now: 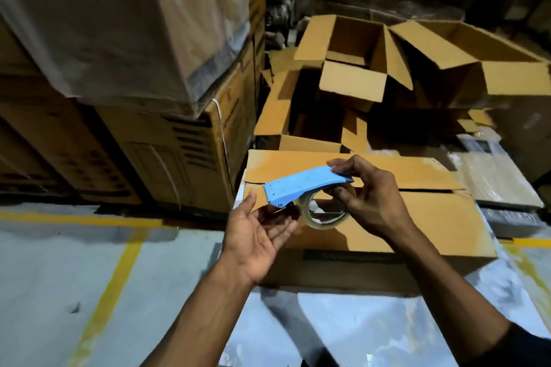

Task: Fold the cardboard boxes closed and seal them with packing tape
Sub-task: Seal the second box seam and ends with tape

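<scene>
Holding the tape dispenser (301,188) above the box (417,217), the person appears to be readying the tape for the seam between the folded flaps. The right hand (372,197) grips the rear of the blue handle, with fingers curled round the clear roll (326,213), so the front end points left. The left hand (256,232) lies open, palm up, fingers relaxed just under that front end, probably to find the loose tape end. Both forearms reach forward over the grey floor (59,277); open boxes (372,62) wait behind.
</scene>
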`<state>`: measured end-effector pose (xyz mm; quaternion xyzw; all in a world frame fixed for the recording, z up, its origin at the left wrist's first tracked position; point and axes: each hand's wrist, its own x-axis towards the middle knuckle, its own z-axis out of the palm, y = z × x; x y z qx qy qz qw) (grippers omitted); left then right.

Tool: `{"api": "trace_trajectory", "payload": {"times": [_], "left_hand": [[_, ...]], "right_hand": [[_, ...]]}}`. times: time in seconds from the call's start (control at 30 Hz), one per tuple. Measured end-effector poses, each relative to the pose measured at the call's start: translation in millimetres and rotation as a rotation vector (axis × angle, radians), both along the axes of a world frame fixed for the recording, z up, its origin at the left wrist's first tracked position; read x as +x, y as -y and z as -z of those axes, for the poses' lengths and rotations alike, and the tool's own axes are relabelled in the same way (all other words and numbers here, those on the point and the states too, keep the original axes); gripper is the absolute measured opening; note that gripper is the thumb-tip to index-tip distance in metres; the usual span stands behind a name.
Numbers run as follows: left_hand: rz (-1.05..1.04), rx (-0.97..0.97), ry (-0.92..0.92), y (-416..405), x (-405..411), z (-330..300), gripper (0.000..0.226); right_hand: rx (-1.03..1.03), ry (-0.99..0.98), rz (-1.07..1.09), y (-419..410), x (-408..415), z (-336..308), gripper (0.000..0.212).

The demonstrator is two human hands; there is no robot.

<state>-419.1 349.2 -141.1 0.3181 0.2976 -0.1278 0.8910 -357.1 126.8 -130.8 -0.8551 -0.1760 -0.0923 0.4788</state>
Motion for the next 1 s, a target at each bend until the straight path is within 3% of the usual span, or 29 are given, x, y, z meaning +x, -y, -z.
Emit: {"api": "trace_trajectory", "payload": {"times": [0.17, 0.3, 0.4, 0.57, 0.8, 1.0], "left_hand": [[-0.002, -0.008, -0.033, -1, 29, -9, 0.033], [-0.034, 0.082, -0.049, 5, 50, -11, 0.027], [-0.055, 0.216, -0.066, 9, 63, -12, 0.023], [-0.068, 0.428, -0.026, 6, 82, -15, 0.021], [0.129, 0.811, 0.071, -61, 113, -4, 0.022], [0.156, 0.753, -0.004, -133, 131, 45, 0.018]], "right_hand": [[-0.118, 0.063, -0.093, -6, 39, -24, 0.046], [-0.248, -0.044, -0.187, -3, 67, -41, 0.069], [-0.377, -0.119, -0.258, -3, 84, -45, 0.074], [-0.554, -0.078, -0.394, -20, 102, -41, 0.068], [-0.661, -0.147, -0.457, -53, 119, -49, 0.098], [-0.994, -0.158, -0.328, -50, 129, -59, 0.095]]}}
